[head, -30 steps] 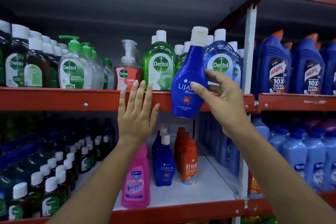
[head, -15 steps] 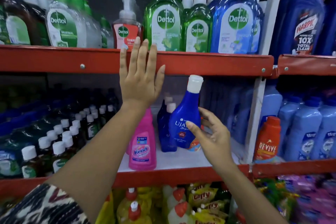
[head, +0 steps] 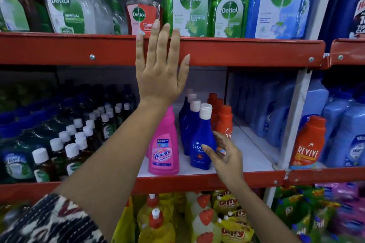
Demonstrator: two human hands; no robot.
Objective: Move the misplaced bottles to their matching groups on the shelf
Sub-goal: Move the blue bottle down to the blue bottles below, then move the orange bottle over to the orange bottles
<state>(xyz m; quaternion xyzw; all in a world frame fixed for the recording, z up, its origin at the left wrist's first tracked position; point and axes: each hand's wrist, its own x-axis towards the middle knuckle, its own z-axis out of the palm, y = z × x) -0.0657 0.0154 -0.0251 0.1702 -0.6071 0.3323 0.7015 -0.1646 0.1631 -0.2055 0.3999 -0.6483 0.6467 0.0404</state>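
Observation:
A dark blue Ujala bottle (head: 202, 138) with a white cap stands upright on the white middle shelf (head: 250, 156), at the front of a row of matching blue Ujala bottles (head: 187, 116). My right hand (head: 225, 154) wraps its fingers around the bottle's lower right side. My left hand (head: 161, 65) is raised flat, fingers together, against the red front rail (head: 246, 53) of the upper shelf and holds nothing. A pink Vanish bottle (head: 164, 150) stands just left of the Ujala row, and orange Revive bottles (head: 223, 118) stand just right of it.
Dettol bottles (head: 190, 2) fill the upper shelf. Small dark bottles with white caps (head: 79, 136) crowd the middle shelf's left. A white upright post (head: 294, 116) separates the right bay, where a lone Revive bottle (head: 308, 144) stands before light blue bottles (head: 345, 130). Yellow bottles (head: 156, 221) sit below.
My right hand carried the Ujala bottle from in front of the upper Dettol shelf down to the middle shelf, setting it at the front of the Ujala row. My left hand stayed raised.

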